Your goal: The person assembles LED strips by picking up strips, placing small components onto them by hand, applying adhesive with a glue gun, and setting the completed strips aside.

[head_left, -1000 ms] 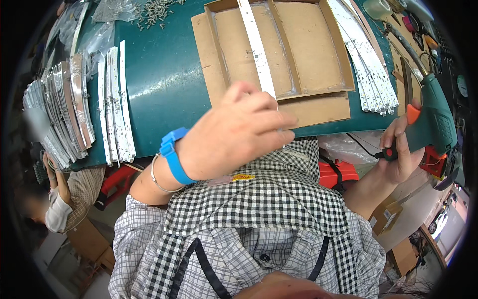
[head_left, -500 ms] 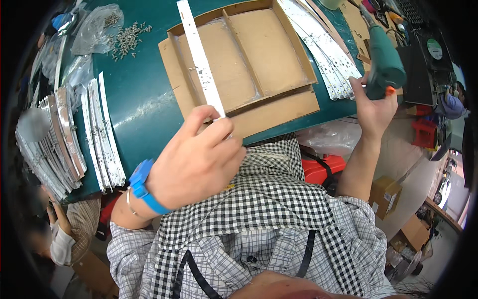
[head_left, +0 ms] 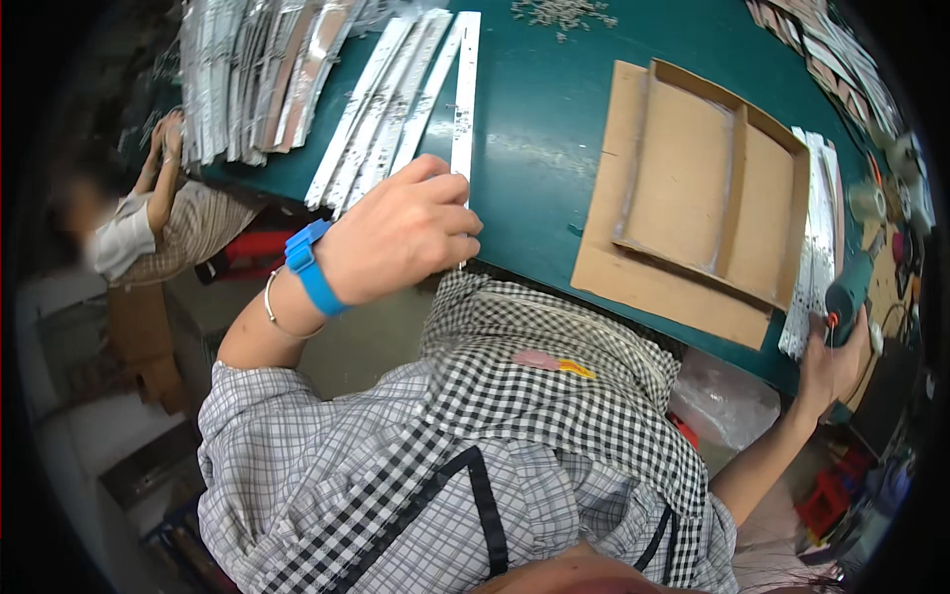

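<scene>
My left hand point(head_left: 401, 230), with a blue band at the wrist, is closed round the near end of a narrow white strip point(head_left: 464, 99) dotted with small dark parts. This strip stands alongside a fanned group of similar strips point(head_left: 381, 114) on the green table. At the right edge, my right hand point(head_left: 833, 364) is closed round a green handheld power tool point(head_left: 851, 287) with an orange-red detail; its far end is hard to make out. A cardboard tray point(head_left: 683, 173) with one divider sits on a flat cardboard sheet point(head_left: 601, 213) between my hands.
More strips point(head_left: 813, 228) lie beside the tray's right edge. A larger bundle of strips point(head_left: 223, 84) is at the far left, near another person's hands point(head_left: 168, 139). Small screws point(head_left: 564, 14) are heaped at the back of the green table point(head_left: 534, 158).
My left hand has carried the white strip away from over the cardboard tray to the strip group on the left. The view has swung left; my right hand stays at the power tool.
</scene>
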Motion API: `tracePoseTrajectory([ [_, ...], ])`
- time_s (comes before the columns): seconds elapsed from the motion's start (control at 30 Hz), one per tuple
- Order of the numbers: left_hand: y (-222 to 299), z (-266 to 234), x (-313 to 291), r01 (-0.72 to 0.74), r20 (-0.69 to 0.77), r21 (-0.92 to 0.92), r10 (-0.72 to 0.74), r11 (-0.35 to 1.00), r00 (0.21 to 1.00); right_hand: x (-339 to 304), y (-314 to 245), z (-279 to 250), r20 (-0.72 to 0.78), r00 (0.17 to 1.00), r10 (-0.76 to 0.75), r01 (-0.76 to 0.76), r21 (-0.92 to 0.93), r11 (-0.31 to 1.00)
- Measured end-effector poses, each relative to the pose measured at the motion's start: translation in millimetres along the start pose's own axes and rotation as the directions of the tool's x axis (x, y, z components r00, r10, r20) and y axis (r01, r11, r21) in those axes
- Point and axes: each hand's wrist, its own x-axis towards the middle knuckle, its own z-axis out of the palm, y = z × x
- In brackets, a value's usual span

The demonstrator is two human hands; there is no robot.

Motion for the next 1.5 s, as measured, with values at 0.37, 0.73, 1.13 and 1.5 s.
tracePoseTrajectory([
  [0.37,-27,12,-37,0.192,-0.034,0.073,-0.19,0.979,0.981,-2,1,10,-0.067,0.994,-0.089,0.087,-0.03,0.996],
  [0.73,-36,0,-46,0.242,0.032,0.107,-0.247,0.964,0.969,-2,9,7,-0.066,0.994,-0.091,0.088,-0.037,0.995],
  [1.13,-129,9,57,0.216,-0.346,0.056,-0.184,0.975,0.92,-2,-19,-5,0.04,0.996,-0.086,0.082,0.092,0.992],
  [1.5,-160,36,151,0.489,-0.277,-0.371,-0.596,0.79,0.753,-46,-24,-20,-0.091,0.996,0.0,0.049,0.536,0.843],
])
